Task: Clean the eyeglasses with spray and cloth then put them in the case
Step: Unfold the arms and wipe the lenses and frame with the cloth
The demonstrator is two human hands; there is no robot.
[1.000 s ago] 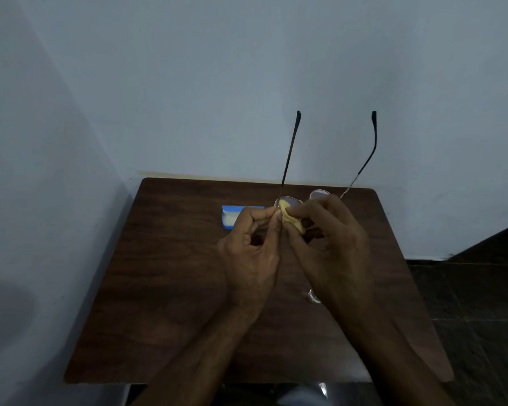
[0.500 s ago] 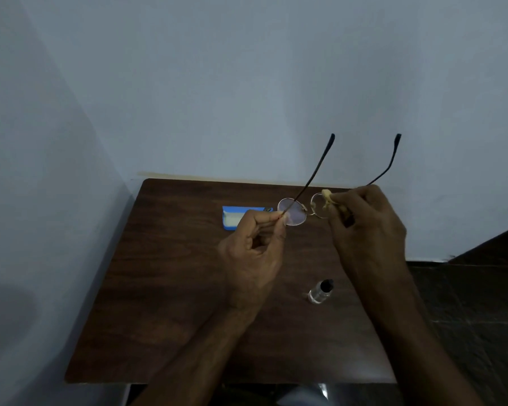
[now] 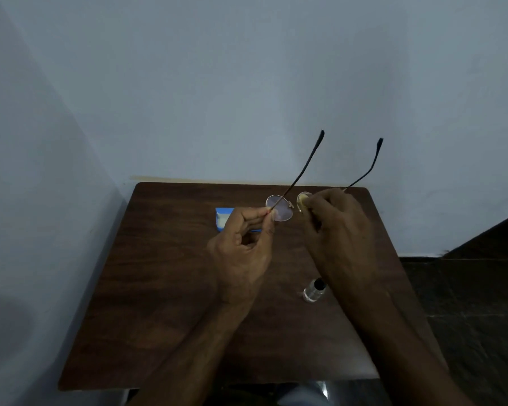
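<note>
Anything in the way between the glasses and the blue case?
Nothing visible does. The left hand holds the glasses up beside the case and hides part of it; the right hand presses the cloth on one lens. The bottle stands nearer the person, off that path.

A dark wooden table (image 3: 165, 288) stands in a dim corner of pale blue walls (image 3: 217, 83), dark tiled floor (image 3: 475, 303) alongside.

Matt wood table (image 3: 165, 288), clear glass bottle (image 3: 313, 292).
</note>
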